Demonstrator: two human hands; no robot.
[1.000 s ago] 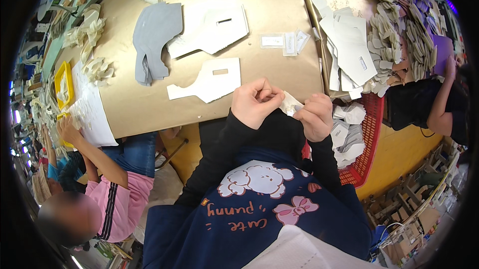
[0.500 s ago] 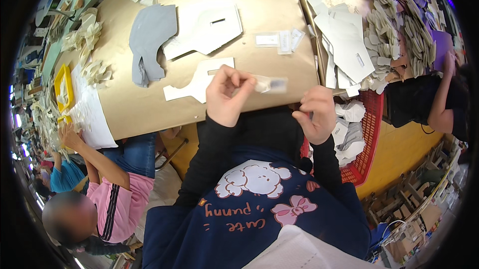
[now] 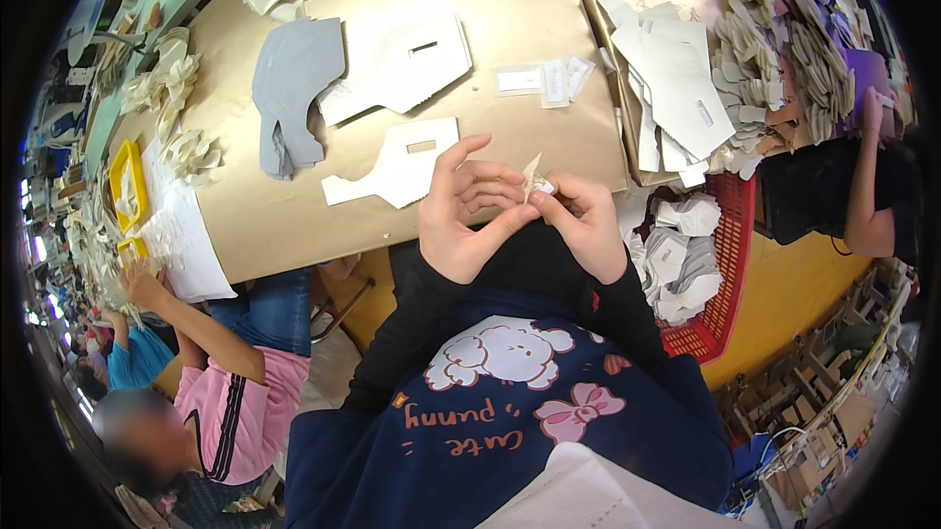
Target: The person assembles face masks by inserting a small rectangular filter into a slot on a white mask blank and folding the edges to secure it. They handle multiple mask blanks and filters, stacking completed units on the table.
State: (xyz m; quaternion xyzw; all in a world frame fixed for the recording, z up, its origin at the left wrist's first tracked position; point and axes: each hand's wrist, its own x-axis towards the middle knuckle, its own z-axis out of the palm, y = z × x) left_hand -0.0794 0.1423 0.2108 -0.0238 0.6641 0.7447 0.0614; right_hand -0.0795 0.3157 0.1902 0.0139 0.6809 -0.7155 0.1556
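Between my hands, above the table's front edge, is a small pale strip, bent and pointing up, perhaps a label with backing. My left hand pinches it near the thumb, with the index finger raised. My right hand is closed on its other side, thumb and fingertips meeting the left thumb. Just beyond lies a white cut piece with a rectangular slot. Behind it are a stack of similar white pieces and grey cut pieces. Several small clear-and-white labels lie to the right.
More white pieces are stacked on the right table, beside heaps of beige pieces. A red basket with pieces stands below. At left sit a yellow tray and a co-worker in a pink shirt. Another person's arm is at far right.
My right hand has come left and up to meet the strip. The strip, stretched out to the right from my left hand before, now stands bent between both hands.
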